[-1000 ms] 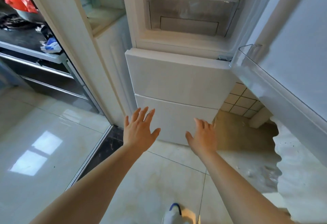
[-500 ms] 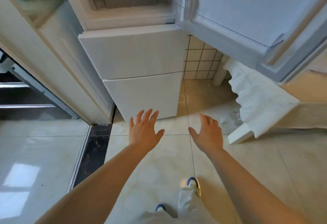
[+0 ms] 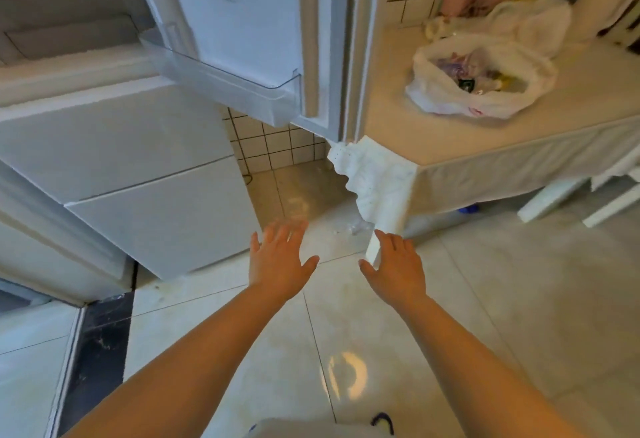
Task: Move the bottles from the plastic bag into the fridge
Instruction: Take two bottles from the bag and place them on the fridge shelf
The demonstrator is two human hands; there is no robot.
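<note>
left hand (image 3: pixel 278 262) outstretched, grip wide, empty | right hand (image 3: pixel 398 265) outstretched, grip wide, empty

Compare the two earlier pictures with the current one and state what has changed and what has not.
The view has swung right, away from the fridge interior. The table and the white plastic bag on it have come into sight, beside the open fridge door. Nothing was taken hold of or let go. The left hand and right hand stay open, empty and held out in front.
</note>
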